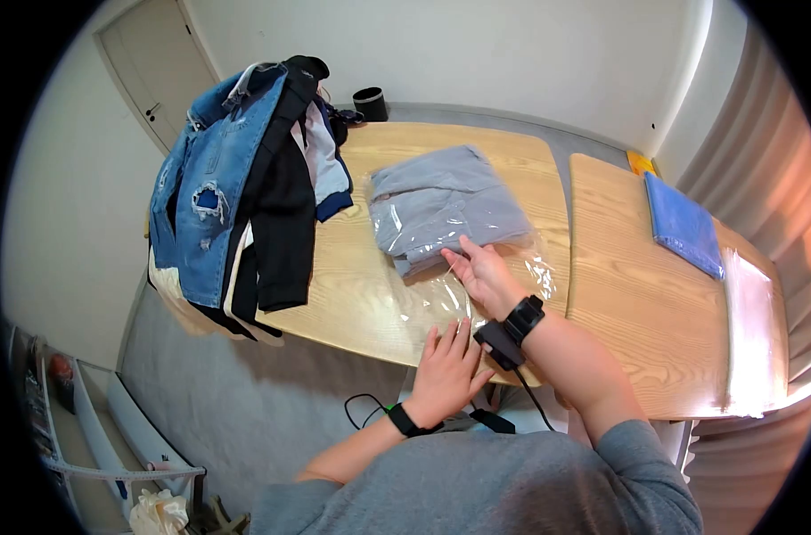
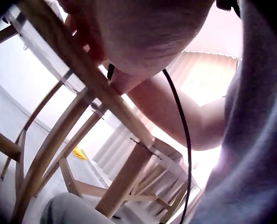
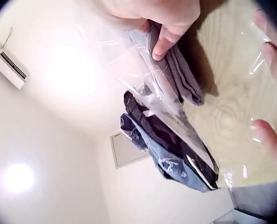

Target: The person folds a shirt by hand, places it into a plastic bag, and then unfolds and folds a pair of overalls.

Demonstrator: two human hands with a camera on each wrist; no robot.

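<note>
A folded grey garment lies inside a clear plastic bag on the wooden table, the bag's loose end spread toward the near edge. My right hand pinches the garment's near edge through the plastic. From the right wrist view, the garment's stacked folds show beside the thumb, slightly raised above the tabletop. My left hand rests with extended fingers on the loose plastic at the table edge. In the left wrist view, that hand is seen from below, its fingertips mostly hidden by the table's edge.
A pile of clothes with a ripped denim jacket overhangs the table's left end. On the adjoining right table lie a blue packet and a stack of clear plastic bags. A black cable hangs from the right wrist.
</note>
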